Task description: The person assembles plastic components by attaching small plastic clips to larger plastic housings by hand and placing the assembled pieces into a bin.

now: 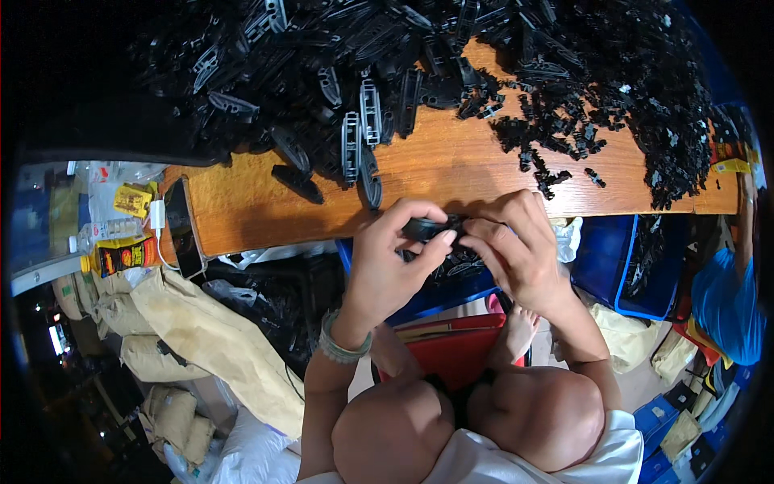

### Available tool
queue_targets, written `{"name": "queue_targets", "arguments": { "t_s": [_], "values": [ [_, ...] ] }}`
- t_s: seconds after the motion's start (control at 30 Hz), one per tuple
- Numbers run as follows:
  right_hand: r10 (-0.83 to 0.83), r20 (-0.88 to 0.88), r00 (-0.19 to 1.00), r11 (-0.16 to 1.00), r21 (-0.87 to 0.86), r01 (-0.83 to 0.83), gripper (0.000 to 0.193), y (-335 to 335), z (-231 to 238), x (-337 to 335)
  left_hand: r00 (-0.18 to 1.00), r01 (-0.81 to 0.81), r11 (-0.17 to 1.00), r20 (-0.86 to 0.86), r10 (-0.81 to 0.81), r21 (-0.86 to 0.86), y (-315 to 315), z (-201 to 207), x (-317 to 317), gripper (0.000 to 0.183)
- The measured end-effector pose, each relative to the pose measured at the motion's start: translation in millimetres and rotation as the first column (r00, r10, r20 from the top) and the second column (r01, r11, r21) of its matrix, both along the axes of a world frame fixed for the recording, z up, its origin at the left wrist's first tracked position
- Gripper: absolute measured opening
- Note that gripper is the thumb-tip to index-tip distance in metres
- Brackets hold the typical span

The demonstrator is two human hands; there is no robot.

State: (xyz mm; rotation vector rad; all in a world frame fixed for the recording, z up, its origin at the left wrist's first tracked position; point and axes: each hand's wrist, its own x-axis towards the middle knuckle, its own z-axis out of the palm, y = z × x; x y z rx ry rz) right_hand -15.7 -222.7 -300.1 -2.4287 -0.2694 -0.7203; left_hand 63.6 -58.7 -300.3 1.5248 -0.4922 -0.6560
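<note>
Knees (395, 427), L hand (391, 256) pinching blk pc (419, 230), R hand (520, 252) at it

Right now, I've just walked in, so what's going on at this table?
A seated person holds a black part in the left hand, with the right hand's fingertips at its end; whether those grip a smaller piece is hidden. Both hands are at the table's near edge, above a blue bin. Long black parts are heaped across the table, with smaller black pieces to the right.
</note>
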Motion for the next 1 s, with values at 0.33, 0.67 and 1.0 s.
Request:
{"name": "queue_targets", "arguments": {
  "t_s": [0.33,0.67,1.0],
  "values": [
    [0.226,-0.183,0.957,0.876,0.468,-0.117,0.015,-7.8,-13.9,-17.9,0.993,-0.033,0.998,-0.114,0.026,-0.053,11.6,6.4,-12.2,0.007],
    [-0.475,-0.125,0.871,0.880,-0.033,0.474,0.023,-70.0,-29.9,-27.2,0.790,-0.510,0.838,0.491,0.366,0.195,15.7,-10.5,22.0,0.019],
    [-0.392,-0.153,0.907,0.803,0.425,0.418,0.025,-33.1,-31.3,-22.3,0.800,-0.466,0.810,0.560,0.213,0.356,10.3,-27.6,18.9,0.017]
  ]
}}
